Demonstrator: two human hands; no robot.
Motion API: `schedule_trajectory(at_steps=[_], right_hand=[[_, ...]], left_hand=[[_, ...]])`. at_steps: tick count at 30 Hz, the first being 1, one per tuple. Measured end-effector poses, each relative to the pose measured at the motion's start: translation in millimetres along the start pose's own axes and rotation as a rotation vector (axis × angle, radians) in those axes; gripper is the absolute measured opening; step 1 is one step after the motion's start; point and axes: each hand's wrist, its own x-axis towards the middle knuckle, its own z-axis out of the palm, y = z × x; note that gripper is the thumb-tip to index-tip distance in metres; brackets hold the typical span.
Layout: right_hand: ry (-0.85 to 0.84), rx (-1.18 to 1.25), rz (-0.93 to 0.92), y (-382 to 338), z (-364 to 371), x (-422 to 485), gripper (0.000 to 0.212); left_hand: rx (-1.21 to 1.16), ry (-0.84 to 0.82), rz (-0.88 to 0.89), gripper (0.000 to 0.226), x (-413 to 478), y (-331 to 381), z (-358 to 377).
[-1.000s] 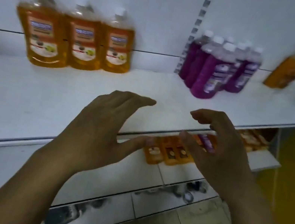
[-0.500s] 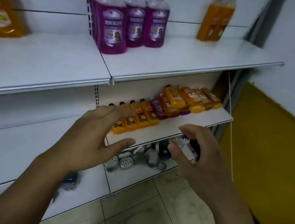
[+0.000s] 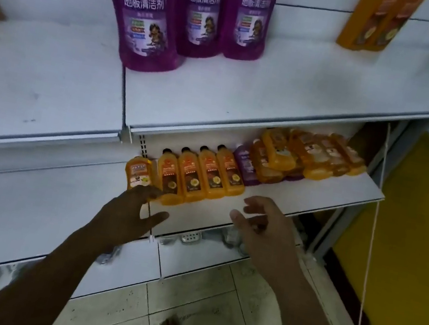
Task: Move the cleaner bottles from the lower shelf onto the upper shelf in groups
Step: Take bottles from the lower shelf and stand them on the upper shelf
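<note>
- Left hand [image 3: 126,215]: fingers straight and spread, thumb splayed wide, holding nothing. The fingertips are at the foot of a squat orange bottle [image 3: 138,174]; I cannot tell if they touch it.
- Right hand [image 3: 266,237]: fingers loosely bent and apart, empty, hovering over the front edge of the lower shelf [image 3: 317,192].
- Black-capped orange cleaner bottles [image 3: 200,178]: four, upright, shoulder to shoulder, just beyond the fingertips and between the two hands. Translucent orange bodies with dark labels.
- Small purple bottle [image 3: 247,165]: at the row's end, beyond the right fingers.
- Heaped orange bottles [image 3: 309,156]: lying stacked, farther beyond the right fingers.
- Upper shelf [image 3: 275,101]: above the fingers, carrying purple floor-cleaner bottles [image 3: 147,16].
- Handling, as judged: bracket the row from both ends, press inward and lift it as one block. The plastic is probably slick, so the middle bottles may slip. Keep them upright past the upper lip.
</note>
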Motion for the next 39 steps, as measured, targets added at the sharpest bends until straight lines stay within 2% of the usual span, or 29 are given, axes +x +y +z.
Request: schedule_trajectory(at_steps=[4,6,9,11,14,15,17,18,19,21,22,24,26,28,31,33,36,39], right_hand=[[-0.022,0.043,0.105,37,33,53,0.033],[-0.068,-0.004,0.122,63,51,80,0.033],[-0.108,-0.093,0.019,98,81,121,0.038],[-0.141,-0.186,-0.068,111,99,147,0.052],[-0.318,-0.353,-0.089,129,118,170,0.074],[-0.367,-0.411,-0.111,136,121,170,0.073],[-0.359,-0.515,-0.302,150,122,161,0.055],[-0.331,-0.565,-0.395,157,122,154,0.048],[-0.326,-0.602,-0.411,161,120,148,0.050],[-0.313,-0.602,-0.273,169,114,142,0.065],[-0.281,-0.570,-0.211,172,111,139,0.065],[-0.170,-0.456,-0.165,169,106,134,0.052],[-0.052,-0.228,-0.119,165,107,133,0.038],[0.010,-0.020,-0.019,163,114,137,0.037],[-0.064,0.070,0.233,162,117,153,0.073],[-0.133,0.135,0.294,166,111,164,0.083],[-0.245,0.164,0.338,163,102,169,0.070],[-0.349,0.115,0.357,154,101,165,0.038]], left_hand=[[-0.029,0.054,-0.252,0.061,36,-41,13],[-0.022,0.084,-0.300,0.059,48,-51,21],[-0.096,0.119,-0.228,0.052,66,-43,44],[-0.145,0.101,-0.154,0.050,81,-27,63],[-0.124,0.055,-0.041,0.063,101,-11,97],[-0.072,0.069,-0.027,0.069,104,-6,106],[0.053,0.156,-0.017,0.075,107,-7,128],[0.053,0.200,-0.034,0.079,106,-7,136],[0.008,0.241,-0.082,0.078,105,-6,141],[-0.163,0.312,-0.211,0.067,100,-3,147],[-0.246,0.341,-0.265,0.059,97,-4,150],[-0.402,0.404,-0.346,0.047,93,-7,152],[-0.600,0.465,-0.440,0.052,91,-9,152],[-0.772,0.494,-0.562,0.057,92,-6,149],[-0.843,0.501,-0.656,0.065,91,-2,149],[-0.881,0.492,-0.677,0.067,88,0,149],[-1.053,0.393,-0.702,0.056,83,-3,146],[-1.150,0.245,-0.732,0.048,73,-6,142]])
